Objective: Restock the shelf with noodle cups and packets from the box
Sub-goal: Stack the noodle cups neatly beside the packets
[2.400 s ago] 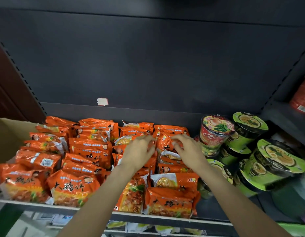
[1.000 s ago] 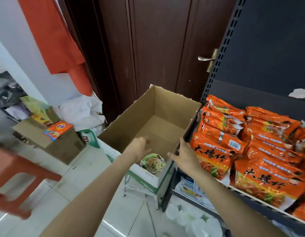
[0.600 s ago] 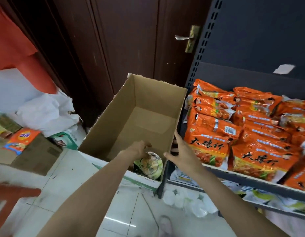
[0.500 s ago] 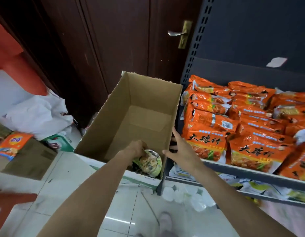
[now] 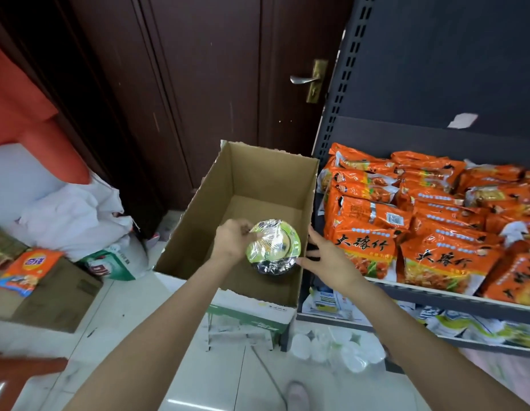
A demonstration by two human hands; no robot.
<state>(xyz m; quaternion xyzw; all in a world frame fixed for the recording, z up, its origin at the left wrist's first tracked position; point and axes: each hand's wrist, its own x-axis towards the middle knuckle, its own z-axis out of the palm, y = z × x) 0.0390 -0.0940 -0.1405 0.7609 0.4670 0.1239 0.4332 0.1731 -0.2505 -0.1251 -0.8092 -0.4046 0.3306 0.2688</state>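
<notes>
Noodle cup (image 5: 273, 247), centre of frame, held over the open cardboard box (image 5: 243, 185): left hand (image 5: 234, 244) clamps its left rim, lifting it clear. Right hand (image 5: 326, 256) open, fingers spread, just beside the cup's right edge, likely coming in to steady it. Cup tilted lid-up; green lid under shiny shrink-wrap, dark body below. Box otherwise looks empty. Shelf (image 5: 453, 298) at right, packed with orange noodle packets (image 5: 376, 229), is probably where it goes.
</notes>
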